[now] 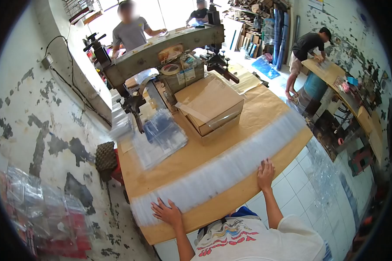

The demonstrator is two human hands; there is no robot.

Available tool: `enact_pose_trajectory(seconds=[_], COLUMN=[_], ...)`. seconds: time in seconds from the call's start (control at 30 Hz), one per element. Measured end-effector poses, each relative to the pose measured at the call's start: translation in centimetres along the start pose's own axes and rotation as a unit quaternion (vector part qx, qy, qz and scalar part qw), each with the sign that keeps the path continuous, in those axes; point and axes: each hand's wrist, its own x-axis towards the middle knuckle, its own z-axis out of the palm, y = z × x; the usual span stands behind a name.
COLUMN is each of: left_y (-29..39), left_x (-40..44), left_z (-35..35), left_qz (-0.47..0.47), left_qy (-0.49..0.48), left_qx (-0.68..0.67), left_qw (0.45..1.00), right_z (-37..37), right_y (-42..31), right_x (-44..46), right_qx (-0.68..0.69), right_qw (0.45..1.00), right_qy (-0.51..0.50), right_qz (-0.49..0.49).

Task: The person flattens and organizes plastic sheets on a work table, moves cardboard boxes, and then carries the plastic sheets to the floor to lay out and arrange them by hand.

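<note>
A long plastic strip (217, 174) lies in a shallow curve across the tabletop (159, 232), from its left edge to the far right. The left hand (166, 213) rests palm down near the strip's left end, fingers spread wide. The right hand (265, 174) lies on the near edge of the strip, right of its middle, open, with fingers closer together. Neither hand grips anything.

Beyond the strip sits a cardboard box (211, 102), in front of a metal machine (174, 43) whose long beam spans the far side (a roll of tape (170, 68) lies on its lower part). Left of the box is a loose pile of clear bags (163, 135), some showing blue.

A person in a grey shirt (133, 32) stands behind the beam, with another person (199, 15) farther back. At right, a person in a dark shirt (309, 48) bends over a wooden bench (324, 71).
</note>
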Motion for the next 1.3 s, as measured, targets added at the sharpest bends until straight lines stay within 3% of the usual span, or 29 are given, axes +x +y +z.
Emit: enact_pose_trajectory(seconds=[0.07, 0.17, 0.23, 0.27, 0.3, 0.33, 0.4, 0.5, 0.67, 0.77, 0.8, 0.83, 0.9, 1.0, 1.1, 1.2, 1.3], left_y=[-0.3, -1.2, -1.9, -2.8, -3.7, -3.8, -4.0, -4.3, -3.9, -4.5, -4.8, -5.1, -4.8, -4.5, -4.6, -4.3, -4.1], left_x=[0.1, 0.7, 1.4, 1.7, 1.6, 2.0, 2.5, 2.3, 2.5, 2.5, 2.5, 2.6, 2.5, 2.5, 2.5, 2.3, 2.6], left_z=[-0.2, -0.8, -2.5, -2.4, -2.7, -2.9, -3.0, -2.9, -3.4, -2.3, -2.3, -2.1, -1.7, -2.4, -2.0, -2.4, -2.3], left_qz=[0.010, 0.039, 0.070, 0.115, 0.125, 0.137, 0.150, 0.153, 0.138, 0.168, 0.176, 0.186, 0.205, 0.215, 0.214, 0.214, 0.203], left_qy=[-0.003, -0.019, -0.069, -0.045, -0.054, -0.056, -0.060, -0.066, -0.086, -0.086, -0.095, -0.104, -0.113, -0.098, -0.100, -0.094, -0.088], left_qx=[-0.004, -0.003, -0.002, 0.007, 0.008, 0.003, -0.003, -0.010, -0.044, -0.031, -0.027, -0.025, -0.019, 0.012, 0.024, 0.033, 0.044], left_qw=[1.000, 0.999, 0.995, 0.992, 0.991, 0.989, 0.987, 0.986, 0.986, 0.981, 0.979, 0.977, 0.972, 0.972, 0.971, 0.972, 0.974], right_z=[-0.4, -5.3, -14.4, -19.0, -23.3, -27.9, -34.9, -39.8, -34.1, -23.0, -17.4, -12.8, -5.5, 1.8, 2.9, 2.2, 2.9], right_y=[-2.3, -7.9, -14.3, -17.0, -19.2, -21.6, -26.3, -32.2, -33.9, -29.8, -26.5, -23.9, -19.8, -14.3, -13.1, -13.4, -13.2], right_x=[-1.4, 2.7, 7.5, 8.8, 10.4, 11.3, 11.1, 9.9, 9.0, 7.5, 6.4, 5.4, 1.2, -4.5, -6.3, -6.3, -6.2], right_qx=[0.012, 0.246, 0.294, 0.291, 0.321, 0.328, 0.207, 0.053, 0.072, 0.088, 0.083, 0.066, -0.066, -0.074, -0.064, 0.011, -0.041], right_qw=[0.999, 0.968, 0.951, 0.941, 0.901, 0.876, 0.890, 0.921, 0.947, 0.930, 0.917, 0.899, 0.932, 0.981, 0.991, 0.994, 0.993], right_qy=[-0.013, 0.040, 0.081, 0.146, 0.224, 0.234, 0.230, 0.140, -0.090, -0.279, -0.298, -0.390, -0.340, -0.172, -0.095, -0.084, -0.085], right_qz=[0.040, 0.035, -0.048, -0.089, -0.186, -0.266, -0.335, -0.360, -0.299, -0.224, -0.252, -0.188, -0.104, -0.061, -0.076, -0.075, -0.074])
